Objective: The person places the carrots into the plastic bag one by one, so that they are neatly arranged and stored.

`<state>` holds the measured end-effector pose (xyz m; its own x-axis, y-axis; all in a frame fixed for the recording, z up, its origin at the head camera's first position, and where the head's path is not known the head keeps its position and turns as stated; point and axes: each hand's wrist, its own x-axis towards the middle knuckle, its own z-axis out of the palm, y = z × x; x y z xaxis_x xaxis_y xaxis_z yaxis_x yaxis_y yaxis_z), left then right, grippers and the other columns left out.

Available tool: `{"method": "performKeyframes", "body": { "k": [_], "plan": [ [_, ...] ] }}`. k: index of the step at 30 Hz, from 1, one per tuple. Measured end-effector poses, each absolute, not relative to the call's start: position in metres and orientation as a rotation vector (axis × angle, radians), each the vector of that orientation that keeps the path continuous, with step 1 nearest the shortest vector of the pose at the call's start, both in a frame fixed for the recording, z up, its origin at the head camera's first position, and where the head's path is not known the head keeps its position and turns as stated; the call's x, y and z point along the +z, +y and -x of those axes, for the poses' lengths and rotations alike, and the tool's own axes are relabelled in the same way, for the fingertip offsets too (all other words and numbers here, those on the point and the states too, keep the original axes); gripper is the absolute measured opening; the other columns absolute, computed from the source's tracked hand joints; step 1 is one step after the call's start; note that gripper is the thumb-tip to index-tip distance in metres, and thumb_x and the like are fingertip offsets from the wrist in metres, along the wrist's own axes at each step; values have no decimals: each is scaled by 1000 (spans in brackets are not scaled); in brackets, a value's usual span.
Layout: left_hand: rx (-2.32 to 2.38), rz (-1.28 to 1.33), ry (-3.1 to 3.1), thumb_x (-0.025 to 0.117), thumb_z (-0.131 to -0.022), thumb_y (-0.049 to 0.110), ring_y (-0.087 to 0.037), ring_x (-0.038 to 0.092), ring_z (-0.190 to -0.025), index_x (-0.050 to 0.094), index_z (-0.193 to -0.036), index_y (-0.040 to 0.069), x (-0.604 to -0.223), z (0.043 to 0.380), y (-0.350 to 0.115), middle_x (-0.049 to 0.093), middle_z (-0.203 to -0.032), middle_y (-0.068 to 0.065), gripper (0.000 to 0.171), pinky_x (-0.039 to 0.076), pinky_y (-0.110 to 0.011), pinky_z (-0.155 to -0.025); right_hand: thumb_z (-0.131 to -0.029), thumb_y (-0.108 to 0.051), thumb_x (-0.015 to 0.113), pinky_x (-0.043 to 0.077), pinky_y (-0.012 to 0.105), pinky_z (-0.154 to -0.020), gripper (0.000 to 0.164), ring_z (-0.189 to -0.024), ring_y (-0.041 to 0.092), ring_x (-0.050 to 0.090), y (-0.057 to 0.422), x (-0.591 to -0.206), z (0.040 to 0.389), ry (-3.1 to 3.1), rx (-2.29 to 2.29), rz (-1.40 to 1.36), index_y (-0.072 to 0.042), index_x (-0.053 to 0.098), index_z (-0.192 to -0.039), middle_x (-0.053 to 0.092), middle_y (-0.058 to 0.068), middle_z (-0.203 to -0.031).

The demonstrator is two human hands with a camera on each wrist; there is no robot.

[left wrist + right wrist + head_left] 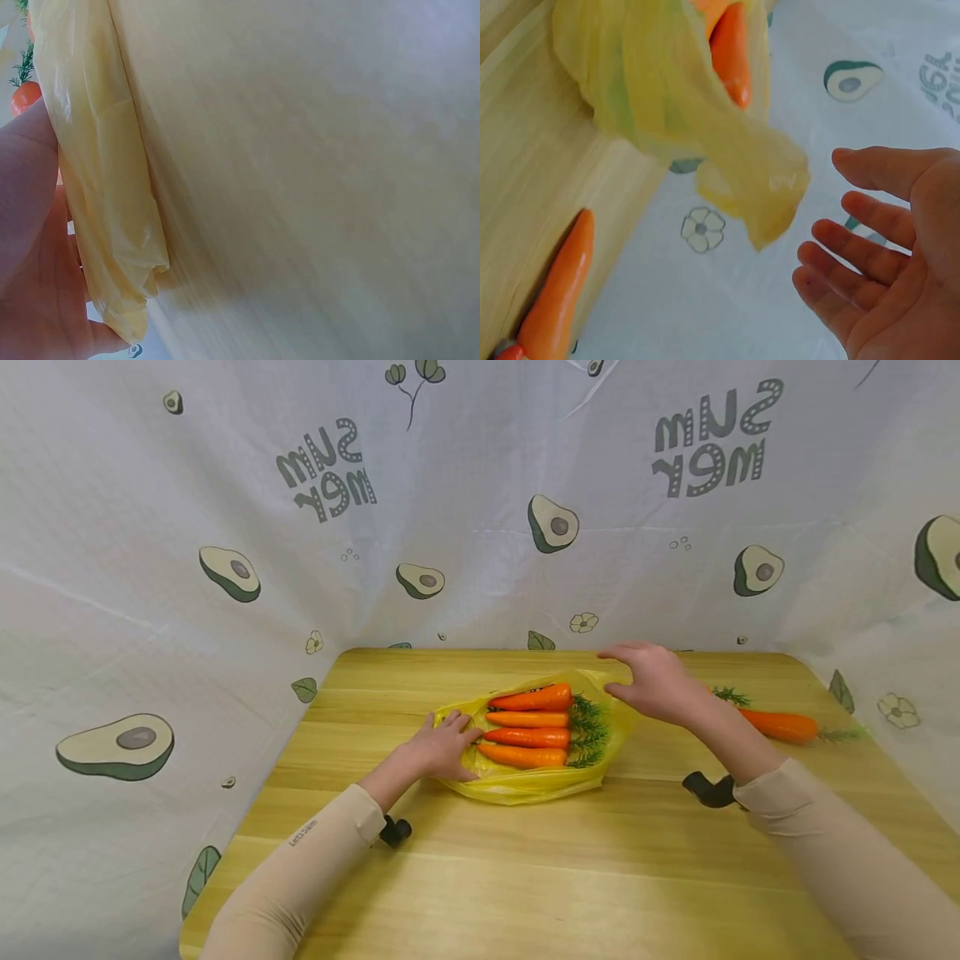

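A yellow plastic bag (517, 790) lies spread on the table, its mouth turned up. Several orange carrots (527, 737) with green tops sit side by side in it. At the bag's left side my left hand (441, 748) rests with spread fingers, near the carrots' pointed ends. The left wrist view has the bag's edge (105, 172) partly covering that hand's fingers. My right hand (654, 683) is raised just beyond the bag's right end, thumb and fingers apart. Nothing is between its fingers in the right wrist view, where the bag's loose corner (772, 191) hangs close by.
Another orange carrot (783, 727) lies outside the bag, on the right part of the wooden table (480, 893), partly behind the right forearm. A white curtain (465, 485) with avocado prints encloses the back and sides. Black wrist mounts (708, 789) stick out from the arms.
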<state>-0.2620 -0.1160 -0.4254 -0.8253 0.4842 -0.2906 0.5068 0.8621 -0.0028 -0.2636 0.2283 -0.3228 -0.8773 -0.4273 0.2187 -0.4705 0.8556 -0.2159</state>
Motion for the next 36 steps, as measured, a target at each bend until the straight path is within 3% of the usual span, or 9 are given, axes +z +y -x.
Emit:
{"method": "performKeyframes", "body": {
  "k": [8, 17, 29, 36],
  "plan": [
    [-92, -736, 2750, 65, -89, 63, -32, 15, -156, 34, -159, 23, -427, 260, -116, 20, -168, -10, 86, 13, -66, -121, -88, -14, 75, 43, 64, -103, 52, -125, 49, 54, 262, -321, 261, -2874, 465, -632, 1, 60, -136, 59, 28, -137],
    [-87, -737, 2749, 65, -90, 62, -32, 15, -156, 31, -160, 24, -428, 261, -116, 20, -168, -10, 86, 12, -66, -121, -93, -27, 72, 42, 66, -100, 56, -123, 49, 54, 307, -327, 266, -2965, 553, -526, -4, 56, -142, 55, 29, -140],
    [-83, -732, 2751, 65, -90, 63, -31, 14, -156, 29, -160, 24, -427, 263, -116, 20, -168, -10, 88, 12, -66, -121, -92, -27, 74, 43, 67, -95, 65, -121, 51, 51, 363, -341, 269, -3056, 646, -422, 3, 50, -144, 54, 33, -138],
    [-66, -714, 2738, 65, -90, 62, -31, 14, -156, 28, -161, 24, -429, 263, -116, 18, -169, -9, 89, 13, -65, -121, -92, -35, 73, 43, 68, -95, 69, -118, 55, 53, 390, -354, 268, -3116, 582, -365, 7, 49, -141, 52, 38, -136]
  ]
}}
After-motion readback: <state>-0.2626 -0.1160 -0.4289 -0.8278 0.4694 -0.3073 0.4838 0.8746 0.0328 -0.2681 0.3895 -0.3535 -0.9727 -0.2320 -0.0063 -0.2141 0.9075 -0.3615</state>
